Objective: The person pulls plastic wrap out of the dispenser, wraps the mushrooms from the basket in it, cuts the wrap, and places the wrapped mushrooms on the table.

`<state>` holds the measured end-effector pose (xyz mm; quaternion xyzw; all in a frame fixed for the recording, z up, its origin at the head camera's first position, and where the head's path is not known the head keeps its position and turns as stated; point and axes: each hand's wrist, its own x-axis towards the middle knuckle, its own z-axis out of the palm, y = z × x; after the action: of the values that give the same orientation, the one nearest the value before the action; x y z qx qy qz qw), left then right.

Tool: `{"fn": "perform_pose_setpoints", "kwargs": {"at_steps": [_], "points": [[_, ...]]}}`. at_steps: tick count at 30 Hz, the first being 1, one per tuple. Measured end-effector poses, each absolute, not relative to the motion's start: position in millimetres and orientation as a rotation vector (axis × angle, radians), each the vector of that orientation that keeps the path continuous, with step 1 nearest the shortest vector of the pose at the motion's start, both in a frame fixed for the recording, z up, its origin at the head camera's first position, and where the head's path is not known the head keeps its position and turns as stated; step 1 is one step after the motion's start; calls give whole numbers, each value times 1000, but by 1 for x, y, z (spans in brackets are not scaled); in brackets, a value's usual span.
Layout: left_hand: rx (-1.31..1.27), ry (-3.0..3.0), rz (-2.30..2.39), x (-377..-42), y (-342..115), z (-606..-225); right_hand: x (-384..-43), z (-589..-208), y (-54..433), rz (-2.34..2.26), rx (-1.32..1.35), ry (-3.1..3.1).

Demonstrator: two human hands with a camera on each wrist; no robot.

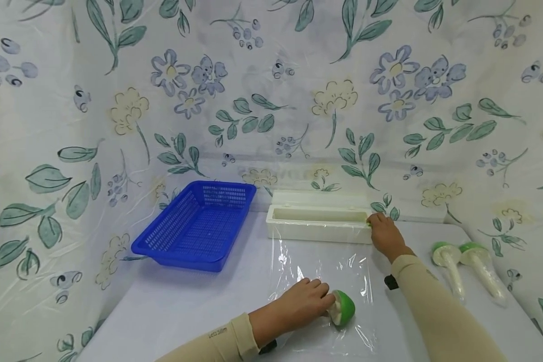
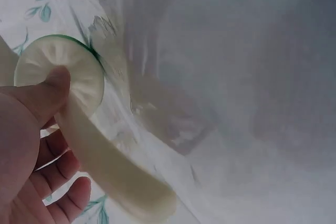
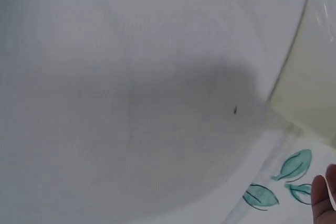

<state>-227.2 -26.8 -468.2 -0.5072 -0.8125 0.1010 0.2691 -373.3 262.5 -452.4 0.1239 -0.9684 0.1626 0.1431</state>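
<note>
In the head view my left hand (image 1: 300, 301) holds a mushroom (image 1: 344, 307) with a green cap and a pale stem. The left wrist view shows the thumb pressed on the underside of its cap (image 2: 84, 77), the thick stem (image 2: 121, 174) slanting down past the fingers. Clear plastic film (image 1: 319, 266) spreads under the mushroom and runs back to a long cream box (image 1: 317, 231), its lid raised behind. My right hand (image 1: 387, 236) grips that box's right end, a small green bit showing at its fingertips. Only fingertips (image 3: 320, 198) appear in the right wrist view.
A blue plastic basket (image 1: 194, 251) stands at the back left of the white table (image 1: 199, 311). To the right lie two more green-capped mushrooms (image 1: 454, 281), side by side and wrapped in film. A flowered curtain (image 1: 271, 125) hangs close behind the box.
</note>
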Motion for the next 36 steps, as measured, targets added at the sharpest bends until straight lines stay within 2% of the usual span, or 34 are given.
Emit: {"fn": "perform_pose_setpoints", "kwargs": {"at_steps": [8, 15, 26, 36], "points": [[-1357, -2194, 293, -232, -34, -469, -366, -450, 273, 534, 395, -2788], [-1361, -2225, 294, -234, -37, -464, -347, -447, 272, 436, 565, -2650], [-1364, -2249, 269, -226, -50, -457, -277, -453, 258, 254, 944, -2410], [-1474, -2238, 282, -201, -80, -454, -215, -466, 250, 370, 1255, -2237]]}}
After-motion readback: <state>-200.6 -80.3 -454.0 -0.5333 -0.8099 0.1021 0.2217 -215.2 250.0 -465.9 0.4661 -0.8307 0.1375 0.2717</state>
